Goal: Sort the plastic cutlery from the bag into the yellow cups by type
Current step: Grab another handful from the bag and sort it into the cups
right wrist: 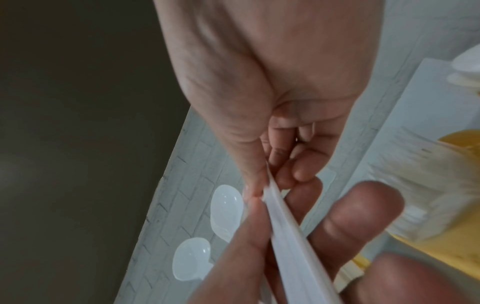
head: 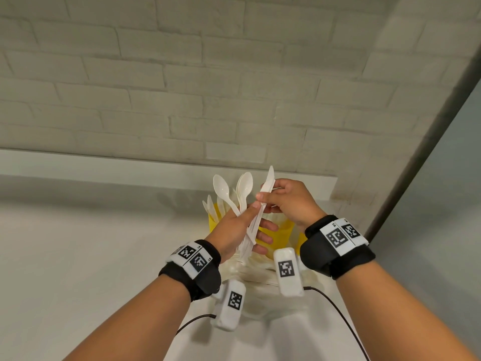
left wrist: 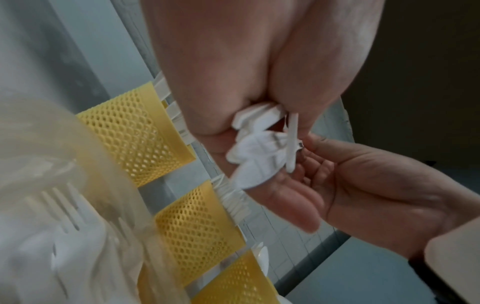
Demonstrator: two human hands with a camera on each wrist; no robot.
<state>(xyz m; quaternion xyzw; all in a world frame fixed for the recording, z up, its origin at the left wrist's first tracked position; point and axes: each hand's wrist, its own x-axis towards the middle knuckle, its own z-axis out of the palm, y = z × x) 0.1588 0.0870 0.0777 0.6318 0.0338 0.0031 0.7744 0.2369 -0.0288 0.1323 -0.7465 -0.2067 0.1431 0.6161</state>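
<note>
My left hand (head: 256,225) grips a bundle of white plastic cutlery (head: 250,230) upright; two spoon bowls (head: 244,183) stick out on top. My right hand (head: 265,203) pinches a white knife (head: 268,183) in that bundle between thumb and fingers. The right wrist view shows the pinch on the knife (right wrist: 285,226) with the spoons (right wrist: 226,209) behind. Three yellow mesh cups (left wrist: 135,133) stand in a row behind my hands, each with cutlery in it. The clear bag (left wrist: 64,226) below my wrists holds forks.
The cups (head: 214,222) stand on a white counter (head: 78,256) against a white brick wall (head: 182,87). A dark vertical edge (head: 416,152) runs down the right side. Cables hang from both wrist cameras over the bag (head: 260,287).
</note>
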